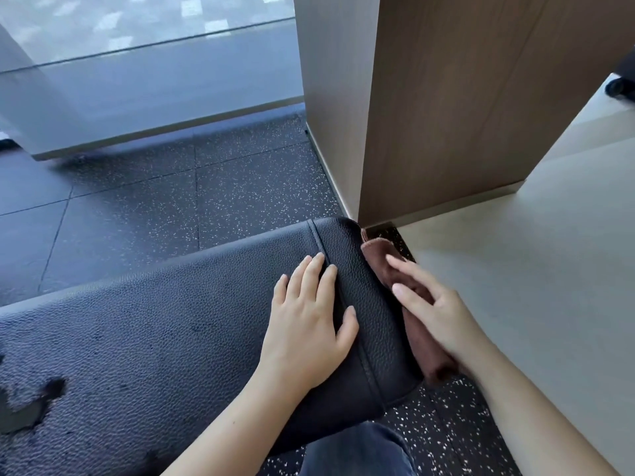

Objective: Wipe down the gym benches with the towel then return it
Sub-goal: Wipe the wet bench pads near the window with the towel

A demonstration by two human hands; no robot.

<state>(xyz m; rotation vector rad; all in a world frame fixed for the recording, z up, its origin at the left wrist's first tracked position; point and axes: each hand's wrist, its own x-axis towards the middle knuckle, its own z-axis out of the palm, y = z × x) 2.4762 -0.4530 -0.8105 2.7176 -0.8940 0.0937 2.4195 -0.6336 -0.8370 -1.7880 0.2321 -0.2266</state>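
Speckled black rubber floor [144, 207] surrounds a black padded gym bench [171, 321], beside a wood-panelled column [446, 115]. On the bench top rests the left hand [309, 324], flat, its fingers [311, 269] spread and holding nothing. The right hand [436, 314] presses a folded brown towel [417, 324] against the bench's end face, fingers extended and slightly apart on the cloth, not clenched.

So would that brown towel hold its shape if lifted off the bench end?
Probably not: the brown cloth towel drapes over the black padded bench end under the right hand, so it likely sags. It looks light and unlikely to slip.
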